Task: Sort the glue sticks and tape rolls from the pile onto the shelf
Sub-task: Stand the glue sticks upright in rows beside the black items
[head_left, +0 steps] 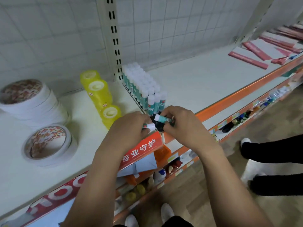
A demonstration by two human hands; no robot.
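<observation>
The left hand curls round one glue stick, whose white cap pokes out toward the right. The right hand pinches a second glue stick lying crosswise, with its cap toward the left hand. Dark shapes under its fingers may be the bases of more sticks, but the view there is too cramped to be sure. Both hands hover at the front edge of the shelf, just in front of the block of glue sticks, which stands upright in tight rows at the left end of that bay.

These sticks look light and stiff. They are smooth plastic tubes, likely a little slippery, and being round they would roll if laid down. Their bases are narrow, so a stick set down carelessly could tip and knock over its neighbours. The safest hold is probably on the teal body, between thumb and two fingers. The cap is a poorer place to grip, since it might pull off. Each stick wants to go down base first, touching the front row.

To the left, the yellow tape rolls stand in short stacks. The white tape rolls lie flat beyond them. Both kinds look firm and are best taken by the outer rim.
</observation>
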